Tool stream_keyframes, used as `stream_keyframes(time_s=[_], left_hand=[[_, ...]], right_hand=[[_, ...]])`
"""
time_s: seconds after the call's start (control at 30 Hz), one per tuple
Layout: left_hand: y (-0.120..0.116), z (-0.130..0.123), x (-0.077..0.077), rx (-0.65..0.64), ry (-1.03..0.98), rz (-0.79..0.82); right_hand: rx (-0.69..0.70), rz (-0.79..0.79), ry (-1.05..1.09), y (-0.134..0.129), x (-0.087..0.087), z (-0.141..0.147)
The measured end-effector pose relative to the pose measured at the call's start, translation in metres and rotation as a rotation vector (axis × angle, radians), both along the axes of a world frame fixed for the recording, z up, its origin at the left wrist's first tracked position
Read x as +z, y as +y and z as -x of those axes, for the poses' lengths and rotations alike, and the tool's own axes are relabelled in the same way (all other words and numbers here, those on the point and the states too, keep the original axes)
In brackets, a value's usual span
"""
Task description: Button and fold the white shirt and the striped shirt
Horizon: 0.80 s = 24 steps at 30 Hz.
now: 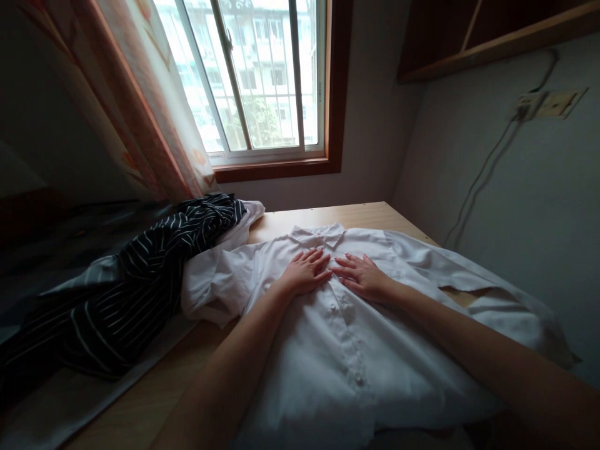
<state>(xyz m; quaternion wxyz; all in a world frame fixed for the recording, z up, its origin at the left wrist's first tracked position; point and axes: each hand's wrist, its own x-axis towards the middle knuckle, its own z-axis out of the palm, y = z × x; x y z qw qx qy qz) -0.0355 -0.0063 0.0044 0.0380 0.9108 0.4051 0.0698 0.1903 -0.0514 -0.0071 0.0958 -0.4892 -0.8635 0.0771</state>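
A white button-up shirt (323, 350) lies spread out, front side up, with its collar toward the window and its sleeves out to both sides. My left hand (307, 272) rests flat on the upper chest, left of the button line, fingers spread. Just to the right, my right hand (363, 276) lies flat on the cloth with its fingers apart, their tips pointing at the button line. The fingertips of both hands are close together below the collar. Neither hand holds anything.
The shirt lies on a light wooden table (347, 215). Black-and-white striped clothing (154, 269) is heaped at the left, over other white cloth. Behind are a window (262, 81) and a curtain (140, 94). A cable (482, 181) hangs along the right wall, below a shelf (506, 44).
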Motion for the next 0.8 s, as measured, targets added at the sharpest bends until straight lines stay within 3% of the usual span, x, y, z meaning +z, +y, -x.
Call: stream_keyframes(time_s=[0.17, 0.27, 0.4, 0.8], left_hand=[[-0.004, 0.001, -0.002, -0.112, -0.102, -0.108], [-0.004, 0.0, -0.002, -0.173, -0.115, -0.071], [-0.004, 0.0, -0.002, -0.135, -0.047, -0.002], [-0.009, 0.001, -0.003, -0.081, -0.012, -0.005]], right_hand=[[-0.057, -0.024, 0.071, -0.001, -0.003, -0.002], [-0.148, -0.042, 0.032, 0.007, -0.006, -0.002], [-0.234, -0.009, -0.037, 0.028, -0.006, -0.002], [-0.465, 0.056, -0.049, 0.101, 0.002, -0.002]])
